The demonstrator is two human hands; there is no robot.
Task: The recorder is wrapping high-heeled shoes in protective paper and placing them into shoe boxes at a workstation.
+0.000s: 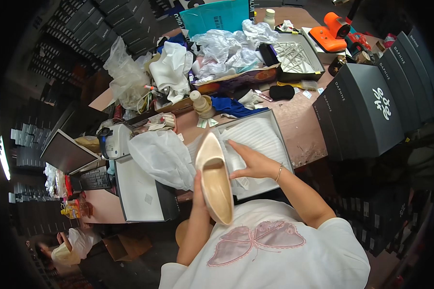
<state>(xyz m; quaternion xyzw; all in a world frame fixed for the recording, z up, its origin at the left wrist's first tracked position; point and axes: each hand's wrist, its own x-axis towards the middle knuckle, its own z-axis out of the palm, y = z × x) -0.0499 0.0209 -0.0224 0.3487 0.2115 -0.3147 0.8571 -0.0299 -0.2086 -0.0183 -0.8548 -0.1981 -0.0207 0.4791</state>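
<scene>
My left hand (198, 189) grips a beige pointed-toe shoe (214, 178) by its side, toe pointing away from me, opening facing up. My right hand (252, 161) lies flat with fingers spread on the white tissue paper (260, 137) inside an open shoe box (287, 144), just right of the shoe. A second bunch of white tissue paper (163, 158) hangs over the box's left edge, beside the shoe's toe.
A box lid (140, 192) lies to the left, next to a white label printer (115, 140) and a keyboard (95, 179). Stacked dark shoe boxes (366, 108) stand at right. Crumpled paper, plastic bags, a tape roll (201, 103) and an orange tool (330, 31) clutter the far table.
</scene>
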